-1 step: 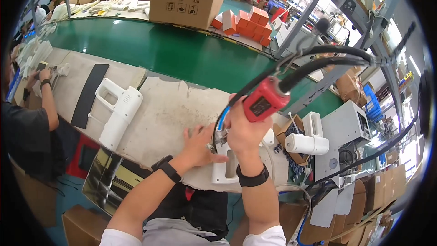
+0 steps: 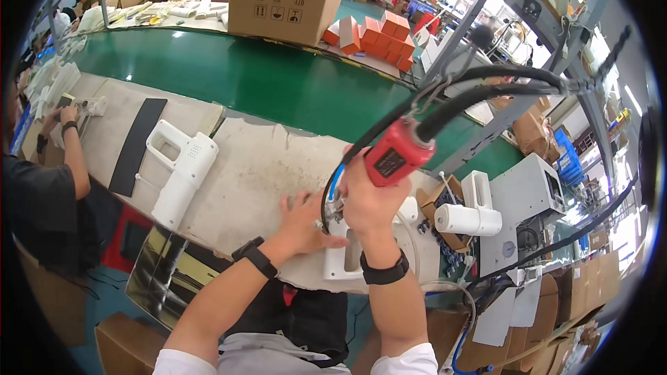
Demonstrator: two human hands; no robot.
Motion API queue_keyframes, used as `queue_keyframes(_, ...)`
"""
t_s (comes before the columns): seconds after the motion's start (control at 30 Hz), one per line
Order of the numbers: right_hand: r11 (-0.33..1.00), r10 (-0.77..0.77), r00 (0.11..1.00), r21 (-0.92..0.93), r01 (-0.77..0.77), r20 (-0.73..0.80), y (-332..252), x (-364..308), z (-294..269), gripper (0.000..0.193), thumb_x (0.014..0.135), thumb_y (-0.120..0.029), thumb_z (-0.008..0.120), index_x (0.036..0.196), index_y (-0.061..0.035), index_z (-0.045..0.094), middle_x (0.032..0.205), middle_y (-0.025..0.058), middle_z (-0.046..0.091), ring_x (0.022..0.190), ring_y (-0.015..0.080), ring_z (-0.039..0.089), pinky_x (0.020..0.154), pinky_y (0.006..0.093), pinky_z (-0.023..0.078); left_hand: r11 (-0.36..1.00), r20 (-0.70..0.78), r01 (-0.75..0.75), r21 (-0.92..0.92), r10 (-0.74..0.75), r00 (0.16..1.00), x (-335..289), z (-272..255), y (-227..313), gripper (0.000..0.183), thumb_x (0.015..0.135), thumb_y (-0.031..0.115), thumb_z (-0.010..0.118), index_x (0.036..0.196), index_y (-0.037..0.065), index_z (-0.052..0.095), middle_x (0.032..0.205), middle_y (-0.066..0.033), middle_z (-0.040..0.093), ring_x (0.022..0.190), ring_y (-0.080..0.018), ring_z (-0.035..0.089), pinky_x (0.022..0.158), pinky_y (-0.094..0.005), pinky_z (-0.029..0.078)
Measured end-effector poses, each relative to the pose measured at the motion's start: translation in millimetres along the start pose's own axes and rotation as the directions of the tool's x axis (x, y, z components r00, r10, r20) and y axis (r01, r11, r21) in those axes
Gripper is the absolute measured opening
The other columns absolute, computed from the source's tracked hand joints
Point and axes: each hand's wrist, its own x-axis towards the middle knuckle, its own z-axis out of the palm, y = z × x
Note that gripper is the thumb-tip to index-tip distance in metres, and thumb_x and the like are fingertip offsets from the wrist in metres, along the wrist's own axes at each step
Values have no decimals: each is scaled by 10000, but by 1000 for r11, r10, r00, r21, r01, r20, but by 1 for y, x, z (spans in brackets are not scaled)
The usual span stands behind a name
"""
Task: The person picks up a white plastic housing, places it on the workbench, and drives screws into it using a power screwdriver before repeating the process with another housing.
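Note:
My right hand (image 2: 376, 198) is wrapped round a red electric screwdriver (image 2: 399, 153), with a thick black cable at its top and a blue hose alongside. The tool points down at a white plastic appliance housing with a loop handle (image 2: 337, 264), lying on the worktop in front of me. My left hand (image 2: 302, 228) lies beside it with fingers spread, the thumb reaching to the housing near the handle. The tool's tip and much of the housing are hidden under my hands.
A similar white device (image 2: 184, 173) lies left beside a black strip (image 2: 137, 146). Another (image 2: 469, 219) rests right, on an open carton (image 2: 451, 239) of small dark parts. A green conveyor (image 2: 208, 59) runs behind the worktop. A co-worker's hands (image 2: 66, 114) are busy at far left.
The red screwdriver and my right hand have shifted slightly left and down. My left hand stays where it was.

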Motion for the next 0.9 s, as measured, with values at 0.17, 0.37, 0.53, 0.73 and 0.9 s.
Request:
queue_keyframes(0.17,986,-124,984,94,137,-129,-16,3,-9,104,870,-58,613,918,7,547,623,71,564,446,106,509,407,245,415,995,27,92,-34,-91,995,4,-4,5,1135,569,644,743,1423,70,265,1363,-144,442,1315,-360,279,1058,-596,58)
queue_keyframes(0.37,973,-34,989,219,65,-143,-67,12,-28,86,879,-64,576,898,19,565,526,45,513,389,106,462,371,227,344,993,-14,119,-3,-119,993,5,-1,4,1162,520,610,791,1404,49,288,1296,-138,489,1278,-322,329,1039,-580,106)
queue_keyframes(0.53,995,-2,992,96,15,-126,-43,6,-27,81,865,-43,569,880,36,557,539,35,521,390,106,463,380,225,337,994,-27,105,-20,-106,994,6,-2,9,1129,534,585,796,1403,66,294,1272,-136,506,1260,-320,346,1042,-565,95)
queue_keyframes(0.73,997,61,998,54,-60,-21,-17,-7,-22,43,845,-1,559,869,33,571,576,32,536,447,100,510,419,232,388,993,-18,95,-76,-97,995,-17,1,36,1058,633,505,759,1426,43,234,1412,-169,338,1339,-356,265,1054,-624,156)
queue_keyframes(0.9,988,-91,990,111,103,-111,-14,2,-41,122,836,-4,607,936,-2,535,655,59,575,449,126,530,410,249,422,983,-210,178,56,-162,964,-19,15,40,957,704,433,717,1430,47,227,1425,-185,286,1332,-379,259,1019,-663,196)
